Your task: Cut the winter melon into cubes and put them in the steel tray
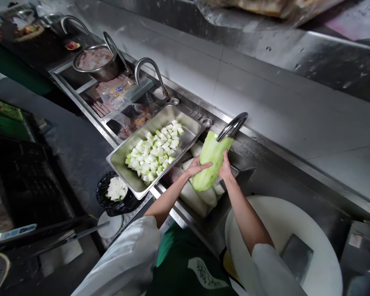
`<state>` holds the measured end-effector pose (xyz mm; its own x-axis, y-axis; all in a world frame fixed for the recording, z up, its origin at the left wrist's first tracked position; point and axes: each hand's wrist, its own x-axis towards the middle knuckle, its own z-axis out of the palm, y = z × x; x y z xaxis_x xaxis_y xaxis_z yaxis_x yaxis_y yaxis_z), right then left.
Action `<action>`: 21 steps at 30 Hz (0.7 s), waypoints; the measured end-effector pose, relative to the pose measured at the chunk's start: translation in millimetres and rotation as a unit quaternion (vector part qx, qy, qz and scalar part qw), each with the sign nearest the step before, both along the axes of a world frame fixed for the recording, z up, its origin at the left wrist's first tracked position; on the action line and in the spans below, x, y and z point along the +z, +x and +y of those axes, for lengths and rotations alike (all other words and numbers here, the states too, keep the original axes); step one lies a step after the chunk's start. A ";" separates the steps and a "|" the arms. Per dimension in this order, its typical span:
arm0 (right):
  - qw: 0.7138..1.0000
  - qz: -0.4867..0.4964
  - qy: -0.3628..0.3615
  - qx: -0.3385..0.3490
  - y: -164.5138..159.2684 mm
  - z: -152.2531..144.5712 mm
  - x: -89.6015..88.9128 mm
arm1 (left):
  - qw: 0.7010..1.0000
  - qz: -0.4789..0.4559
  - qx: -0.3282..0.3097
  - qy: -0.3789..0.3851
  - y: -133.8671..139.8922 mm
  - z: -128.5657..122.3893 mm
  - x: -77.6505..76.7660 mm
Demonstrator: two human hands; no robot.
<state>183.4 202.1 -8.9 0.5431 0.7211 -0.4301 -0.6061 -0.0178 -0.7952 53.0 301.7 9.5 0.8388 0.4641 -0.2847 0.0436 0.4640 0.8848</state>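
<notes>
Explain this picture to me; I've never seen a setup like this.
There is no machine here. A person works bare-handed, and a camera worn on the head looks forward and down, so you see their own arms reaching away from you. The left hand and right hand hold a pale green gourd between them, just under a curved tap and over a sink. More long, pale pieces lie in that sink. To the left, a metal tray holds cut, pale cubes. To the right, a flat grey blade lies on a round white board.
</notes>
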 end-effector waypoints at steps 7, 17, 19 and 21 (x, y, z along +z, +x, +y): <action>0.946 -0.268 -0.180 -0.019 28.5 -6.5 -17.0 | 0.995 0.031 0.027 -0.091 -19.7 -16.1 -20.8; 0.693 -0.565 -0.416 0.166 106.3 -8.0 -22.5 | 0.981 0.034 0.070 -0.178 -36.0 -48.9 -46.7; 0.688 -0.571 -0.415 0.167 118.6 -8.5 -20.4 | 0.983 0.026 0.060 -0.173 -31.6 -49.0 -44.5; 0.684 -0.569 -0.429 0.153 132.2 -9.6 -15.8 | 0.985 0.017 0.051 -0.162 -29.8 -48.1 -41.3</action>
